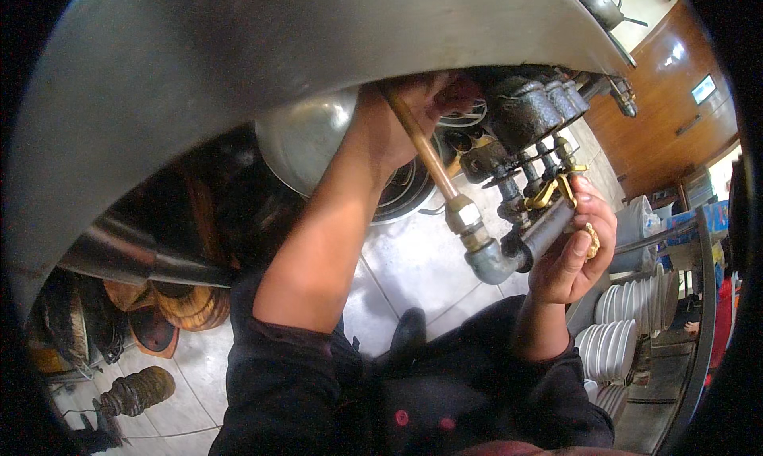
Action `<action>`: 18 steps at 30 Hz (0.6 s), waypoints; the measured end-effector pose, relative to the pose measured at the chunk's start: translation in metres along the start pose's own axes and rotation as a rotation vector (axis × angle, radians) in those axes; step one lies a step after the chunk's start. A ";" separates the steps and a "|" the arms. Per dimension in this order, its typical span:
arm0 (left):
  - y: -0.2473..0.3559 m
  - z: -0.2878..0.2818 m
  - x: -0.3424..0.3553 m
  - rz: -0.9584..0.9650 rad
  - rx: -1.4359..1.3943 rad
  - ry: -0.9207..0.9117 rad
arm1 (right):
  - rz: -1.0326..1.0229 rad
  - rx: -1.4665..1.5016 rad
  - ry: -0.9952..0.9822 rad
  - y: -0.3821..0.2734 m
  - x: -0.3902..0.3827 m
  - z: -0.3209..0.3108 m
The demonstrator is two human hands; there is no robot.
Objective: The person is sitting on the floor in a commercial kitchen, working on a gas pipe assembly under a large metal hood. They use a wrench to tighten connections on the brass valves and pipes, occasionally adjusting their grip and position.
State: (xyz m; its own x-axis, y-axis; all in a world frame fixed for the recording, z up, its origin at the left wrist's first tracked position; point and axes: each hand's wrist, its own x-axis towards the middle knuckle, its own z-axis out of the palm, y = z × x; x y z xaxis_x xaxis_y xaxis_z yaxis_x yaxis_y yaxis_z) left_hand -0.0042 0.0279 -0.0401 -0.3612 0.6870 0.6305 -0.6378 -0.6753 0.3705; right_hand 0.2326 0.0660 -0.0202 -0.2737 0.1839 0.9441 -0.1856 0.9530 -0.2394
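A steel panel [318, 35] overhangs a dark pipe manifold [548, 232] on my remote feed. My left hand [429, 102] reaches behind a copper-coloured pipe [429, 160]; my right hand [579, 261], apart from it, curls beside yellow valve levers [544, 195] on the manifold. I cannot tell either grip.

Kitchen: white plates [606, 350], dark pot [598, 6]
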 end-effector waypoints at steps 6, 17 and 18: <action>-0.002 0.009 0.001 -0.004 -0.125 -0.001 | 0.003 -0.008 0.007 -0.002 0.000 0.001; -0.008 -0.005 -0.001 -0.047 -0.032 -0.088 | 0.002 -0.002 -0.013 -0.002 0.002 -0.001; -0.008 -0.005 -0.001 -0.054 0.060 -0.062 | 0.001 -0.004 -0.012 -0.002 0.002 -0.001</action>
State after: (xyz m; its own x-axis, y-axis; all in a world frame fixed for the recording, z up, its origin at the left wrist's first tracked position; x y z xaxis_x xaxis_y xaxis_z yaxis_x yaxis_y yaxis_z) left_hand -0.0019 0.0342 -0.0468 -0.2830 0.7064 0.6488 -0.6128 -0.6535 0.4442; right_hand 0.2337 0.0652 -0.0178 -0.2856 0.1822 0.9409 -0.1815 0.9537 -0.2398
